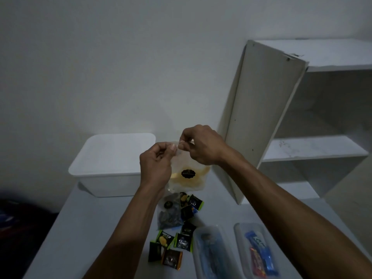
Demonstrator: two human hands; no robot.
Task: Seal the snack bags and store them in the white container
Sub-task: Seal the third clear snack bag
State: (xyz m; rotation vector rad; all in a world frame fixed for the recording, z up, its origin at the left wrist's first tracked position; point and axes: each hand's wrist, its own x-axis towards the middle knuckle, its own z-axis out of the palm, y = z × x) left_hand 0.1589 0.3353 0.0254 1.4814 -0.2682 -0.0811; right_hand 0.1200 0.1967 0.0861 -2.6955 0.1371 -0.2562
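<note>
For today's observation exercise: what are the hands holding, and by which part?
Both hands, left and right, pinch the clear snack bag by its top edge.

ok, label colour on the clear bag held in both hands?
Black oval label on the clear plastic snack bag; head view.

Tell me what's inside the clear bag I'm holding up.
Pale yellow snack pieces sit in the bottom of the clear bag, behind a dark oval label. Both hands' fingers cover the top edge, so the seal itself is hidden.
</note>
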